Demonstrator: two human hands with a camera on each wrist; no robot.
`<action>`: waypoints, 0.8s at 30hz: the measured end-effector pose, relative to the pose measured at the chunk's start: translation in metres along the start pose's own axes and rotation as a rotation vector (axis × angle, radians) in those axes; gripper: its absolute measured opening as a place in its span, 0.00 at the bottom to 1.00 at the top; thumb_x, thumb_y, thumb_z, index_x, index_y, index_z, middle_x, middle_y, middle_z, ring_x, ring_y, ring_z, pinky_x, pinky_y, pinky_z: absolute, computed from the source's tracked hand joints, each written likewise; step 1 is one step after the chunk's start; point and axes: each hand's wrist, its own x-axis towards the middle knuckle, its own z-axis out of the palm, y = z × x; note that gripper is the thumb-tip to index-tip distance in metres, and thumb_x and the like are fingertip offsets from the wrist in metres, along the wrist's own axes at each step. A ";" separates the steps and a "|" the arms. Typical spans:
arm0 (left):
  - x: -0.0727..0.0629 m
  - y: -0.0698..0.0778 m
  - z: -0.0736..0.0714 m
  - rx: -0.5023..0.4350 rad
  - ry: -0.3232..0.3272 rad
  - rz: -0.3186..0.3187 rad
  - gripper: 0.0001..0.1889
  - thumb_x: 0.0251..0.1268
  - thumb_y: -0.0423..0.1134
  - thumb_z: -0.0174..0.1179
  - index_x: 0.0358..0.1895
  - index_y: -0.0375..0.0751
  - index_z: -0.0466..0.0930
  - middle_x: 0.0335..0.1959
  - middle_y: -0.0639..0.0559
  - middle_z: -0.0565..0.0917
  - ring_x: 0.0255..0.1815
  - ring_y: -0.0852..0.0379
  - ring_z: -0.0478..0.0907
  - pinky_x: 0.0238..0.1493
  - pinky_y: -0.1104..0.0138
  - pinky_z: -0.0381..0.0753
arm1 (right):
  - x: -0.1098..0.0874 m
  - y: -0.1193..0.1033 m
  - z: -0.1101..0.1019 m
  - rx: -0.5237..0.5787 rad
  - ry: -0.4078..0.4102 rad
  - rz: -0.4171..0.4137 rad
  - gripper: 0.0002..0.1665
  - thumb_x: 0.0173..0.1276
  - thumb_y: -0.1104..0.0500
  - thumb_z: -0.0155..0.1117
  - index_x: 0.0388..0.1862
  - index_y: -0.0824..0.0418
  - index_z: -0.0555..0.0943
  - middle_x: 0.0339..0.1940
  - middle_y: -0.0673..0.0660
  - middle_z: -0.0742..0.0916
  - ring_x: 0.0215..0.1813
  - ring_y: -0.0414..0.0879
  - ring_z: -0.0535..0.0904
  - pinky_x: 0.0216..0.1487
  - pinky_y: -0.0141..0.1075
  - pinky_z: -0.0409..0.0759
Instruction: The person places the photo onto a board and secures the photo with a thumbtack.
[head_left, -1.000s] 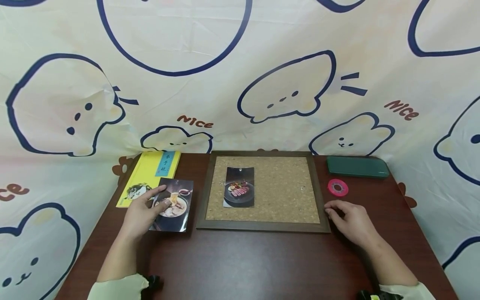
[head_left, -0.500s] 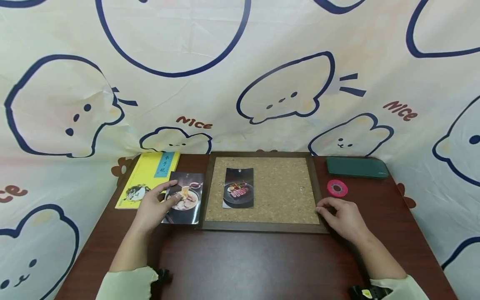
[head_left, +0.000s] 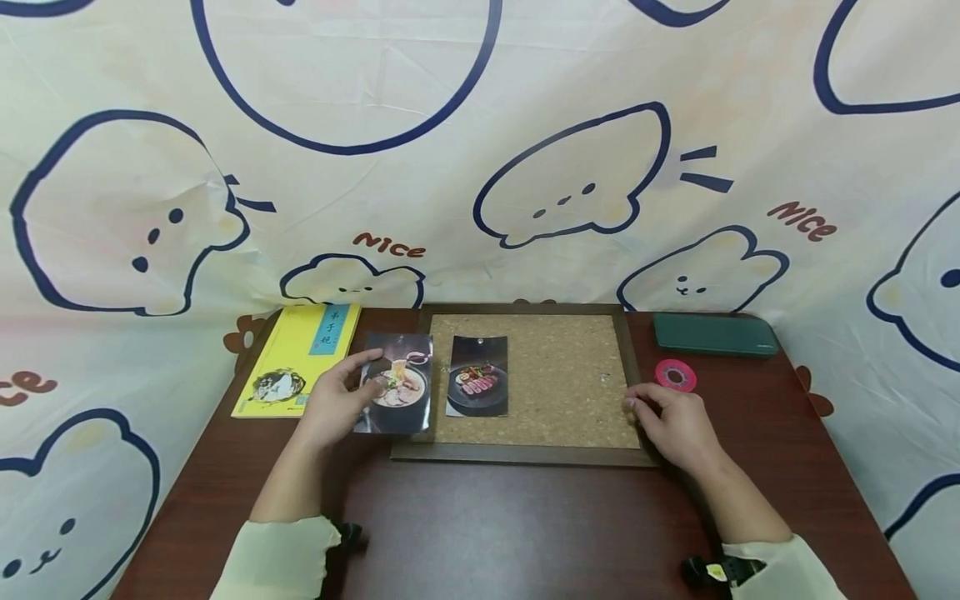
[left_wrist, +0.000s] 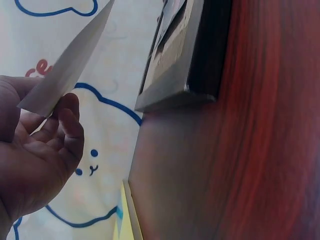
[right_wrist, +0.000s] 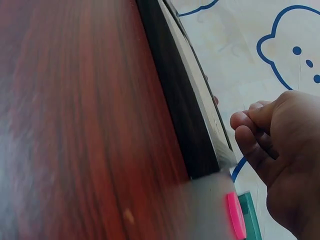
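My left hand (head_left: 333, 408) pinches a photo print (head_left: 405, 412) of a noodle bowl between thumb and fingers. It holds the print over the left side of a framed cork board (head_left: 558, 358). In the left wrist view, the print's pale back (left_wrist: 65, 72) is seen tilted, clear of the board's frame (left_wrist: 170, 95). A second photo (head_left: 477, 400), of sliced meat on a dark plate, hangs on the board by a small pin (head_left: 481, 341). Over the frame's right edge, the thumb and fingertips of my right hand (head_left: 678, 429) meet; whether something tiny lies between them is hidden.
A yellow book (head_left: 285, 358) lies to the left of the board. At right are a pink tape roll (head_left: 676, 376) and a green case (head_left: 715, 333). Small clear pins (head_left: 604, 377) show on the cork. A printed curtain (head_left: 450, 192) hangs behind the table (head_left: 495, 525).
My left hand has carried the noodle photo rightward and up, from over the book to the board's left side. My right hand has shifted slightly left and up, fingertips still together.
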 end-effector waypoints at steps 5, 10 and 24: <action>0.008 0.006 0.011 -0.004 -0.005 0.026 0.25 0.75 0.38 0.59 0.73 0.52 0.75 0.78 0.43 0.67 0.76 0.41 0.64 0.72 0.43 0.66 | 0.006 -0.002 0.006 0.067 -0.017 0.026 0.04 0.70 0.66 0.71 0.41 0.59 0.88 0.27 0.47 0.89 0.29 0.35 0.83 0.32 0.25 0.77; 0.017 0.011 0.025 0.013 -0.017 0.068 0.25 0.75 0.37 0.59 0.72 0.54 0.75 0.78 0.45 0.68 0.73 0.41 0.67 0.67 0.45 0.72 | 0.011 -0.006 0.009 0.099 -0.043 0.057 0.06 0.69 0.67 0.72 0.41 0.59 0.89 0.29 0.47 0.91 0.30 0.36 0.85 0.27 0.27 0.77; 0.039 0.034 0.068 0.065 -0.041 0.177 0.25 0.71 0.33 0.66 0.69 0.54 0.78 0.55 0.44 0.80 0.47 0.47 0.76 0.42 0.57 0.77 | 0.030 -0.014 0.018 0.118 -0.065 0.164 0.03 0.67 0.59 0.76 0.39 0.53 0.90 0.32 0.47 0.90 0.33 0.42 0.81 0.32 0.33 0.78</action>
